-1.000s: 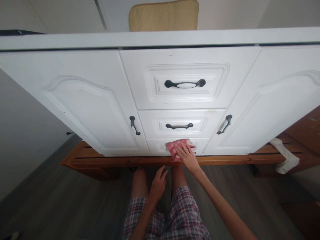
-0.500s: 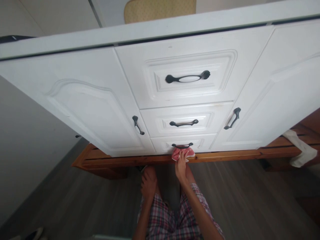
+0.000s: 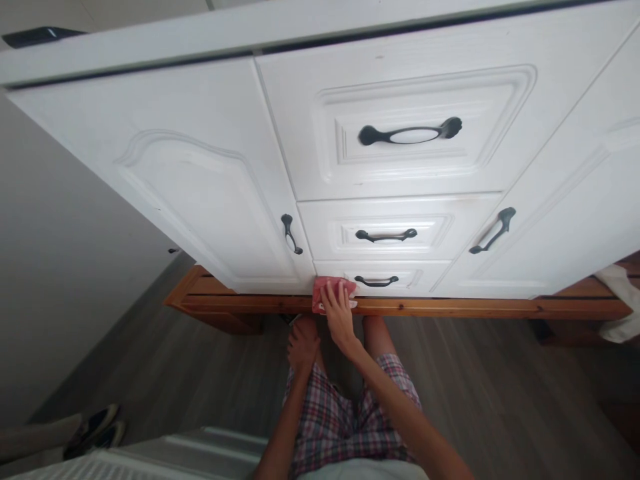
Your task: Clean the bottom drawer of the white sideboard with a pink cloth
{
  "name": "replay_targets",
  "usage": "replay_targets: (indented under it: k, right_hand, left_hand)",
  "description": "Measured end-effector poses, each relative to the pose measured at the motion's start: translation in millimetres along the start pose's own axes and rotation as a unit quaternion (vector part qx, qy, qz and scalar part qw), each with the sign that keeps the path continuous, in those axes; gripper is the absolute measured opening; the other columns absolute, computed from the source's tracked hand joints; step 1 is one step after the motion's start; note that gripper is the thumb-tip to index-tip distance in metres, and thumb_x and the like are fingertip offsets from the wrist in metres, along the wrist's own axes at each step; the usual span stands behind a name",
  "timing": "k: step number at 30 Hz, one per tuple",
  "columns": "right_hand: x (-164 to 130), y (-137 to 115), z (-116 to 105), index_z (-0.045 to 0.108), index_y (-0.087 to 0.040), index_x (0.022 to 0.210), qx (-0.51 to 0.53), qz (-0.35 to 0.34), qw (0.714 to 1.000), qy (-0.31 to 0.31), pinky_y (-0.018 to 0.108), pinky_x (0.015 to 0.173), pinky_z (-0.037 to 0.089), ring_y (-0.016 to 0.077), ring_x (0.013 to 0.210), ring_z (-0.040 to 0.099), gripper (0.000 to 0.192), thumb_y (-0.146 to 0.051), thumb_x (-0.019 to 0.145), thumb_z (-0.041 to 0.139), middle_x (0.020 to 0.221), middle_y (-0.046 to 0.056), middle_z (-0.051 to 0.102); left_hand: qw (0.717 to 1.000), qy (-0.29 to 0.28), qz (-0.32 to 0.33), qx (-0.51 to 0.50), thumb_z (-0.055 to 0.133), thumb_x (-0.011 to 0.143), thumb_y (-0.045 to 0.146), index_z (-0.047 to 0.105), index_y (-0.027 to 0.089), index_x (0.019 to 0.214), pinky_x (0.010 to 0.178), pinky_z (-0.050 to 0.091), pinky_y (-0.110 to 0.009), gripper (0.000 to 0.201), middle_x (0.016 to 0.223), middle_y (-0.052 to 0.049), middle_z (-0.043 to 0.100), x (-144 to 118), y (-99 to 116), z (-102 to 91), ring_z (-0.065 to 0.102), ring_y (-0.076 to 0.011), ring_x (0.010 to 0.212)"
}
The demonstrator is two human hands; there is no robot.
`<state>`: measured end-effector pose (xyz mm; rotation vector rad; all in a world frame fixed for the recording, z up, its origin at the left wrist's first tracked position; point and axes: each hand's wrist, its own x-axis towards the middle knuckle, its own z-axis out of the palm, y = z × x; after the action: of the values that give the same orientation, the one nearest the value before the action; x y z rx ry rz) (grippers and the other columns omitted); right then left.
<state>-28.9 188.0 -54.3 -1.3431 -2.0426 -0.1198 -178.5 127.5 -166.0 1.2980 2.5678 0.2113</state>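
Note:
My right hand (image 3: 339,313) presses a red cloth (image 3: 320,292) flat against the lower left corner of the bottom drawer (image 3: 425,275) of a white cabinet, just left of its black handle (image 3: 376,281). My left hand (image 3: 302,347) rests on my left knee with its fingers curled and nothing in it. Two more drawers sit above: a middle drawer (image 3: 450,227) and a large top drawer (image 3: 300,120). I am bent over, and my plaid shorts (image 3: 345,420) show below.
A white cabinet door (image 3: 190,173) with a black handle (image 3: 291,233) stands left of the drawers, another door (image 3: 565,200) to the right. A wooden plinth (image 3: 450,307) runs under the cabinet. A white rag (image 3: 623,303) lies on wood at far right. Shoes (image 3: 95,427) sit on the grey floor.
My right hand has slid the red cloth leftward along the bottom drawer, from under its handle to its left corner. My left hand has settled on my knee. The view shifted right.

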Motion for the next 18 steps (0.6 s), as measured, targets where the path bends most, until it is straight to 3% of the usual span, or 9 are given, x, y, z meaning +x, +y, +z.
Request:
replay_targets:
  k: [3, 6, 10, 13, 15, 17, 18]
  right_hand:
    - [32.4, 6.4, -14.3, 0.039, -0.016, 0.174, -0.015, -0.084, 0.996, -0.017, 0.063, 0.137, 0.031, 0.0371, 0.173, 0.018, 0.070, -0.007, 0.105, 0.046, 0.182, 0.011, 0.030]
    - [57.2, 27.6, -22.8, 0.046, -0.021, 0.171, -0.012, -0.161, 0.985, -0.053, 0.055, 0.136, 0.036, 0.0282, 0.169, 0.032, 0.066, -0.006, 0.106, 0.045, 0.178, 0.007, 0.040]
    - [49.0, 52.6, -40.7, 0.063, -0.023, 0.156, 0.026, -0.237, 0.969, -0.065, 0.051, 0.131, 0.043, 0.0255, 0.160, 0.048, 0.052, -0.009, 0.107, 0.052, 0.170, 0.009, 0.054]
    - [27.8, 53.8, -64.7, 0.073, -0.021, 0.140, 0.103, -0.148, 0.983, -0.045, 0.048, 0.117, 0.055, 0.0272, 0.137, 0.066, 0.037, -0.017, 0.108, 0.056, 0.150, 0.013, 0.070]
    - [18.8, 50.9, -85.2, 0.075, -0.018, 0.129, 0.159, -0.028, 0.987, -0.021, 0.041, 0.100, 0.061, 0.0254, 0.113, 0.074, 0.031, -0.024, 0.109, 0.053, 0.128, 0.014, 0.078]
    - [16.2, 50.3, -108.3, 0.075, -0.015, 0.114, 0.251, 0.145, 0.957, 0.034, 0.037, 0.084, 0.062, 0.0236, 0.091, 0.073, 0.033, -0.038, 0.109, 0.052, 0.105, 0.012, 0.079]
    - [16.4, 52.0, -121.0, 0.074, -0.014, 0.107, 0.314, 0.244, 0.914, 0.074, 0.035, 0.078, 0.061, 0.0230, 0.083, 0.072, 0.038, -0.047, 0.107, 0.054, 0.095, 0.010, 0.078]
  left_hand:
    - [1.000, -0.001, 0.007, 0.002, 0.076, 0.091, 0.062, 0.030, 0.017, 0.172, 0.100, 0.057, -0.055, 0.103, 0.150, -0.027, 0.059, -2.0, 3.9, -0.6, 0.070, -0.0445, 0.125]
    - [1.000, -0.001, 0.018, 0.005, 0.076, 0.092, 0.062, 0.032, 0.016, 0.171, 0.099, 0.058, -0.055, 0.102, 0.146, -0.028, 0.061, -4.9, 6.5, -2.7, 0.071, -0.0452, 0.124]
    - [1.000, 0.001, 0.022, 0.005, 0.075, 0.093, 0.061, 0.036, 0.017, 0.169, 0.096, 0.060, -0.055, 0.096, 0.144, -0.027, 0.063, -6.6, 5.1, -8.2, 0.073, -0.0449, 0.119]
    - [1.000, 0.003, 0.018, 0.004, 0.076, 0.092, 0.061, 0.037, 0.016, 0.168, 0.095, 0.060, -0.055, 0.096, 0.143, -0.027, 0.064, -5.3, 2.4, -11.2, 0.074, -0.0455, 0.119]
    - [1.000, 0.003, 0.019, 0.005, 0.074, 0.093, 0.062, 0.035, 0.015, 0.169, 0.096, 0.060, -0.055, 0.097, 0.143, -0.027, 0.064, -4.3, 1.0, -11.9, 0.073, -0.0454, 0.121]
    - [1.000, 0.001, 0.022, 0.006, 0.072, 0.095, 0.063, 0.033, 0.016, 0.169, 0.096, 0.060, -0.054, 0.096, 0.143, -0.027, 0.063, -3.9, 0.2, -11.8, 0.073, -0.0446, 0.121]
    - [1.000, -0.001, 0.024, 0.006, 0.071, 0.095, 0.064, 0.032, 0.017, 0.170, 0.096, 0.059, -0.053, 0.096, 0.143, -0.027, 0.063, -4.0, 0.1, -11.6, 0.073, -0.0443, 0.121]
